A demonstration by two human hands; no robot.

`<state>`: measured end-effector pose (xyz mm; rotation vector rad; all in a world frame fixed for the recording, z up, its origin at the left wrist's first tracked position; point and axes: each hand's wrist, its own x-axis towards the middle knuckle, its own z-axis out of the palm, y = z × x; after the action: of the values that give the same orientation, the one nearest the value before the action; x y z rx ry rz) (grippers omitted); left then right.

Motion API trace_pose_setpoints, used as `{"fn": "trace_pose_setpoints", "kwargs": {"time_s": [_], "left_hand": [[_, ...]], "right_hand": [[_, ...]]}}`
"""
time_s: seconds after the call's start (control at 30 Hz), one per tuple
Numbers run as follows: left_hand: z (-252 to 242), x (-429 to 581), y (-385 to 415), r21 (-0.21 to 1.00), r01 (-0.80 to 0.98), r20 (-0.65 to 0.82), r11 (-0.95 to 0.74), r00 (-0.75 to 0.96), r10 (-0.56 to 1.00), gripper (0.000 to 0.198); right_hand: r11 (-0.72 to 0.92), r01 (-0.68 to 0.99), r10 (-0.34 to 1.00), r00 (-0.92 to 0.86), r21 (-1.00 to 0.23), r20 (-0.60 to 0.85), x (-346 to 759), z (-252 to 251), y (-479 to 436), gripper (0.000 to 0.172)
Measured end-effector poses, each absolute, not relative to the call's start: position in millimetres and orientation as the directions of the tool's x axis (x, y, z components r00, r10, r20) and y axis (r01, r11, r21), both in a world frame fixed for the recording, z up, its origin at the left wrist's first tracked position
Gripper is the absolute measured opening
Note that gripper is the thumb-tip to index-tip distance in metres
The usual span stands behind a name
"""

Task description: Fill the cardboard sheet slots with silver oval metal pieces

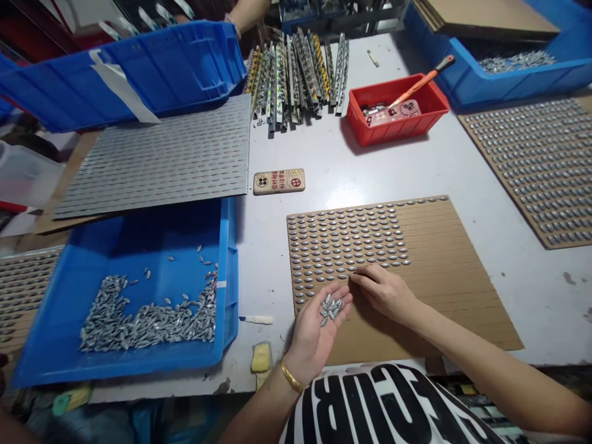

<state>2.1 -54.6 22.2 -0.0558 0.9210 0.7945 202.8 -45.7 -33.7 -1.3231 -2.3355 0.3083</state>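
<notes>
Through the head view I watch 2 bare hands over a brown cardboard sheet (pixel 462 302) on a white table (pixel 319 157), and I take that sheet as my landmark. Rows of silver spindle-shaped pieces (pixel 345 240) cover its far left part, while its right side and near part are bare brown.

I see the left hand (pixel 311 325) palm up above the sheet's near left part, loosely cupped with the fingers extended, a small pile of silver pieces (pixel 331 307) on it. A gold bracelet (pixel 291 373) circles that wrist. The right hand (pixel 388 293) is just beside it, thumb and fingers pinched together at the row edge; I cannot tell whether a piece sits between the fingertips.

Left of the sheet I have a blue bin (pixel 229 265) with a heap of the same pieces (pixel 152 324), and a pen (pixel 258 319) lies between bin and sheet. Beyond the sheet's far left corner lies a patterned phone case (pixel 279 181); beyond its far edge stands a red tray (pixel 393 132) holding an orange-handled tool (pixel 423 81). Right of it, I see 1 more cardboard sheet (pixel 509 185), covered in rows
</notes>
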Motion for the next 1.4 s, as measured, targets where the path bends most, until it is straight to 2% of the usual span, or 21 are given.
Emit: {"fn": "trace_pose_setpoints", "kwargs": {"time_s": [0.13,0.23,0.4,0.57,0.7,0.8,0.93,1.03,1.17,1.4], "left_hand": [[22.1,3.8,-51.7,0.257,-0.646,-0.7,0.719,0.388,0.599,0.034],[24.0,7.9,-51.6,0.268,-0.662,-0.636,0.699,0.423,0.645,0.033],[29.4,13.3,-54.2,0.272,-0.632,-0.634,0.726,0.449,0.629,0.031],[30.4,16.5,-58.0,0.324,-0.56,-0.628,0.762,0.476,0.616,0.036],[31.1,16.6,-56.9,0.328,-0.524,-0.634,0.786,0.495,0.594,0.035],[32.8,11.4,-52.1,0.327,-0.544,-0.693,0.773,0.418,0.588,0.031],[34.5,5.6,-50.0,0.355,-0.589,-0.768,0.726,0.259,0.586,0.024],[33.9,6.0,-53.8,0.313,-0.58,-0.777,0.752,0.299,0.554,0.024],[31.5,7.2,-57.7,0.32,-0.579,-0.762,0.75,0.314,0.567,0.026],[30.1,10.3,-54.5,0.28,-0.581,-0.759,0.764,0.354,0.547,0.028]], "right_hand": [[0.454,0.704,0.891,-0.382,-0.546,0.247,192.5,-11.7,-47.8,0.028],[0.455,0.635,0.882,-0.42,-0.624,0.216,180.0,7.3,-47.5,0.031],[0.514,0.599,0.826,-0.538,-0.614,0.166,171.9,16.7,-43.6,0.027],[0.52,0.568,0.814,-0.555,-0.638,0.17,174.8,12.3,-51.6,0.021],[0.509,0.574,0.84,-0.494,-0.642,0.224,184.3,6.6,-60.8,0.019],[0.413,0.629,0.907,-0.351,-0.659,0.233,201.9,-2.1,-60.8,0.017],[0.376,0.716,0.925,-0.255,-0.588,0.282,222.4,-20.5,-55.6,0.014],[0.425,0.763,0.899,-0.295,-0.487,0.323,224.3,-33.2,-52.7,0.019],[0.495,0.776,0.86,-0.373,-0.39,0.349,220.0,-42.9,-51.0,0.026],[0.563,0.742,0.824,-0.472,-0.364,0.313,226.1,-43.2,-50.9,0.025]]}}
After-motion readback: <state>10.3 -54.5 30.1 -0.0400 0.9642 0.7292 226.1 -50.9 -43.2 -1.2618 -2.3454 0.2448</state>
